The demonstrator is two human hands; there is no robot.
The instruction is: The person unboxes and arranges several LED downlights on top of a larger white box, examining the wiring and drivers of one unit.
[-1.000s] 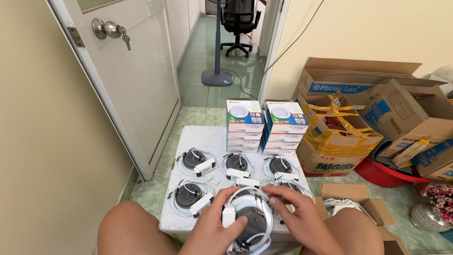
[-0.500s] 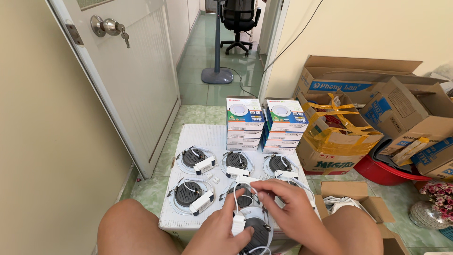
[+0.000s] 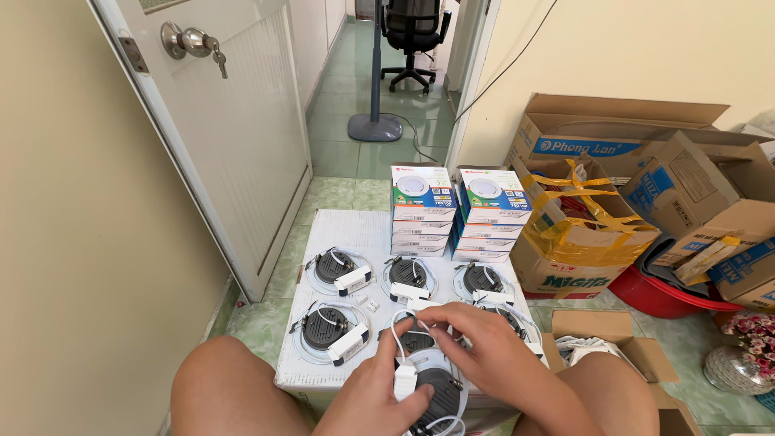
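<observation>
The person sits on the floor with a white box (image 3: 367,234) between the bare knees, its flat top serving as the work surface. At the near edge of this box, both hands meet over one round recessed lamp (image 3: 436,387) that lies back side up, dark housing showing inside a white rim. The left hand (image 3: 379,396) grips the lamp's small white driver block (image 3: 404,379) between thumb and fingers, closed around it. The right hand (image 3: 484,351) reaches across from the right, its fingertips pressed together on the thin white cable (image 3: 397,331) that loops up from the driver; the hand covers part of the lamp.

Five more lamps of the same kind lie on the box top, also back side up: three in a row toward the middle (image 3: 408,274) and others nearer, one by the left edge (image 3: 327,331). Each carries its own white driver. At the far edge of the box stand two stacks of small printed cartons (image 3: 452,214), side by side. To the right of the box, on the green tiled floor, sit open cardboard boxes (image 3: 581,234) and a red basin (image 3: 662,295). A white door (image 3: 234,137) stands open at the left.
</observation>
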